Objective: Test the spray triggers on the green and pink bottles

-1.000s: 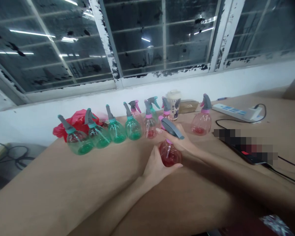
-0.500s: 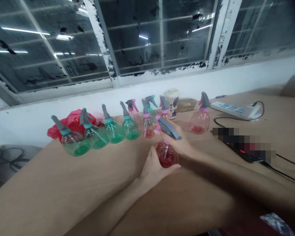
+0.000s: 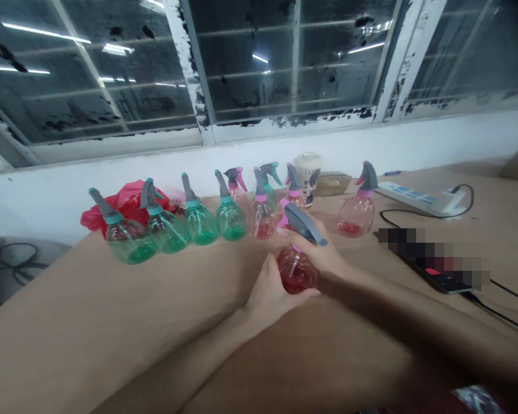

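Both hands are on one clear pink spray bottle [image 3: 297, 270] with red liquid and a grey-and-pink trigger head, held over the table. My left hand [image 3: 270, 290] is wrapped round its lower body from the left and front. My right hand [image 3: 323, 247] grips the neck just under the trigger head; some of its fingers are hidden behind the bottle. Behind stands another pink spray bottle [image 3: 263, 221] beside a green spray bottle [image 3: 232, 218]. Further left, several more green bottles continue the row, ending with a green spray bottle [image 3: 132, 241]. A separate pink spray bottle [image 3: 356, 214] stands to the right.
A red plastic bag [image 3: 132, 198] lies behind the green bottles. A paper cup [image 3: 308, 178] stands near the wall. To the right are a white power strip [image 3: 414, 195], a phone [image 3: 444, 280] with a cable, and a pen [image 3: 392, 173]. Windows line the wall.
The camera view shifts slightly. Both hands keep the same hold on the pink spray bottle, and the other bottles stay where they stand.
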A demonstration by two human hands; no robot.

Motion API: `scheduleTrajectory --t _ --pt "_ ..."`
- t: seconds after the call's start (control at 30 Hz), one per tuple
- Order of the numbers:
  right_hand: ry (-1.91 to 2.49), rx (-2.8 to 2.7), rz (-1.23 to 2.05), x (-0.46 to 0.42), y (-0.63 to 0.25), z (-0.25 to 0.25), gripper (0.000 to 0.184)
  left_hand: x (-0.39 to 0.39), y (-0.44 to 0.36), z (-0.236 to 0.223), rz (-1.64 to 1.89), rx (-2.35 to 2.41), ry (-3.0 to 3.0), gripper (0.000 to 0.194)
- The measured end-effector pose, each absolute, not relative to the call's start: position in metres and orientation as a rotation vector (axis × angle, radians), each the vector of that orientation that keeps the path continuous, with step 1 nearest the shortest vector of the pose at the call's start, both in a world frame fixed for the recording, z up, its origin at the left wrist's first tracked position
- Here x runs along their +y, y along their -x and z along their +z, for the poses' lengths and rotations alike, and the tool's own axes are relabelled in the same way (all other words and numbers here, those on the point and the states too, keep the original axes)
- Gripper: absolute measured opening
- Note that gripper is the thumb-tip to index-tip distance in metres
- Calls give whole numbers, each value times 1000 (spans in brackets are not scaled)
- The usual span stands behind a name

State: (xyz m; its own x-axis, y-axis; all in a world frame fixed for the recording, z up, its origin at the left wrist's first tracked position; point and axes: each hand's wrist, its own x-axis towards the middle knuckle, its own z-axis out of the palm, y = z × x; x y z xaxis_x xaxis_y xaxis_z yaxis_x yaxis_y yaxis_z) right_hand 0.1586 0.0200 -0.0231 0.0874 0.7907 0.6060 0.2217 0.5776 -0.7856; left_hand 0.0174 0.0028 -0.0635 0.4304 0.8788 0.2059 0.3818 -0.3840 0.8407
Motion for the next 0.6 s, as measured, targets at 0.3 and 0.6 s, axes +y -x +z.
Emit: scheduleTrajectory --t 0.3,0.6 --pt "993 -1494 583 16 -160 -14 20 4 -17 -67 844 1051 -1949 81" --pt "1123 -1481 557 15 -160 -13 31 4 -17 -65 855 1047 -1966 82"
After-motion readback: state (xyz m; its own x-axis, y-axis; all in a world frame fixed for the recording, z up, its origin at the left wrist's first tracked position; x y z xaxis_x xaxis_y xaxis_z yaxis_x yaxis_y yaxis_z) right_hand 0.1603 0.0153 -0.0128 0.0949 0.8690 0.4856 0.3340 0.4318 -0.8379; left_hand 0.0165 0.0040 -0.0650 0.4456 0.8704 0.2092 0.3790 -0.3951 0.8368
